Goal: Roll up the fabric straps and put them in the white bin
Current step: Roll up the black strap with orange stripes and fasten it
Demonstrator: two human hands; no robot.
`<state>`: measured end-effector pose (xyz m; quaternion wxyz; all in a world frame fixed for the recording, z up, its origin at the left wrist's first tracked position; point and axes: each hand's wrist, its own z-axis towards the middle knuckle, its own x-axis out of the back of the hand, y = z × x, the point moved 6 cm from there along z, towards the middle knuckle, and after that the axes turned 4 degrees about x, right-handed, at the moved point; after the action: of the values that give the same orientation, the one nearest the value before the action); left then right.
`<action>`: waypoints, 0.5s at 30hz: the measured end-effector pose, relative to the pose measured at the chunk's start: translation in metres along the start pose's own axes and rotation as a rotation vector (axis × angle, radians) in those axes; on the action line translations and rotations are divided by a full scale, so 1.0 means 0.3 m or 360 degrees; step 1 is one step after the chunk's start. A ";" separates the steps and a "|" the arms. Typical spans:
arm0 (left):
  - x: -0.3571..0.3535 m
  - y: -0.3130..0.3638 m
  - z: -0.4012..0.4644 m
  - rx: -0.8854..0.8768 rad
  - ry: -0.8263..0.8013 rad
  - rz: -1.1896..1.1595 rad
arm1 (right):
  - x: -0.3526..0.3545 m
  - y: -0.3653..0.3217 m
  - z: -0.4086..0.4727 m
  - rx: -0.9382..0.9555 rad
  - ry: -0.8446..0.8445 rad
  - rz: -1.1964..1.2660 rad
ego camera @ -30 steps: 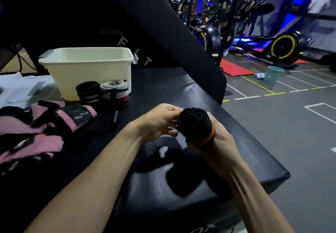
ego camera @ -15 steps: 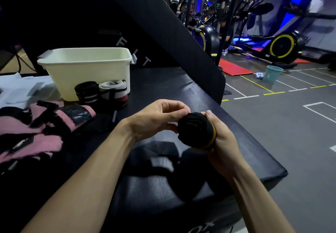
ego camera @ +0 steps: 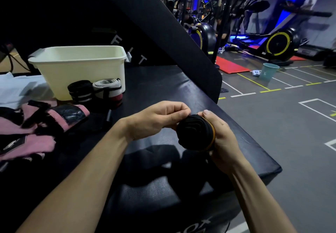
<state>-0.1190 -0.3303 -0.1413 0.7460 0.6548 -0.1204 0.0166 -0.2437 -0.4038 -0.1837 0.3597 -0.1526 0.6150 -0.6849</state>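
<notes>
A black fabric strap with a yellow edge (ego camera: 195, 134) is wound into a thick roll above the black padded bench (ego camera: 163, 91). My right hand (ego camera: 222, 138) wraps around the roll from the right. My left hand (ego camera: 158, 118) pinches the roll's top edge with thumb and fingertips. The white bin (ego camera: 80, 67) stands at the back left of the bench. Two rolled straps lean against its front: a black one (ego camera: 80, 92) and a white, black and red one (ego camera: 109, 91). Loose pink and black straps (ego camera: 36, 125) lie in a heap at the left.
A slanted black pad (ego camera: 163, 27) rises behind the bench. White cloth (ego camera: 14, 89) lies left of the bin. The bench's right edge drops to the gym floor, where a teal bucket (ego camera: 269, 71), red mats and exercise machines stand.
The roll has turned a little in my right hand and sits slightly lower. My left fingers have shifted from its left side to its top edge.
</notes>
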 end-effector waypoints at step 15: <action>0.090 -0.048 0.002 0.0190 0.0461 -0.0042 | 0.028 -0.025 0.016 0.0415 0.0517 -0.0714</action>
<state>-0.0902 -0.3365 -0.1498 0.7154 0.6903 -0.0018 0.1082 -0.2488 -0.4130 -0.1775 0.1130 -0.1256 0.5224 -0.8358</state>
